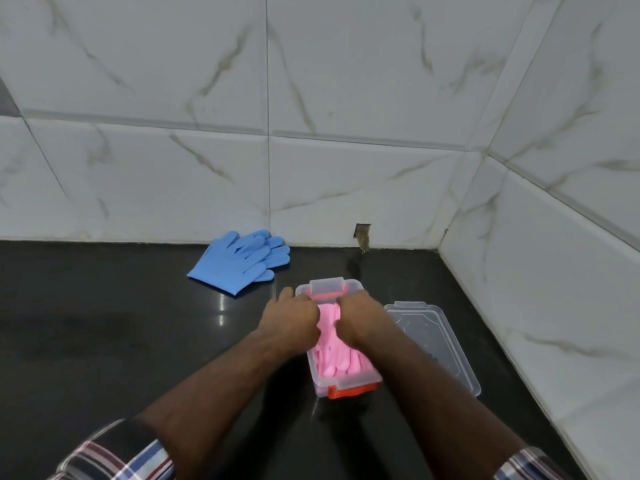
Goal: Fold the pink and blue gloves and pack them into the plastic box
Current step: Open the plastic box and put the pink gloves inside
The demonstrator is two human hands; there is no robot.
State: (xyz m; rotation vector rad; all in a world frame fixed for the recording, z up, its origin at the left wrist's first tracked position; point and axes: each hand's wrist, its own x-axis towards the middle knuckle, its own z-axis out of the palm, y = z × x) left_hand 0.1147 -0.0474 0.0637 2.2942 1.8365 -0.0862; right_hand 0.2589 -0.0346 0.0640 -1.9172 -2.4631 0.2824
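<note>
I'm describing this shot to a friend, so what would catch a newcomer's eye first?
Two hands, the left hand and the right hand, press pink gloves into a clear plastic box at the centre of the dark counter. Blue gloves lie flat by the tiled wall behind, and the box's lid rests to its right.

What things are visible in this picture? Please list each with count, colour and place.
pink gloves: apparently a pair, pink, inside the plastic box
plastic box: one, clear with orange latch, on the counter
lid: one, clear, right of the box
blue gloves: a pair, blue, stacked near the wall
counter: one, black
wall tiles: white marble
left hand: holds the pink gloves
right hand: holds the pink gloves
</note>
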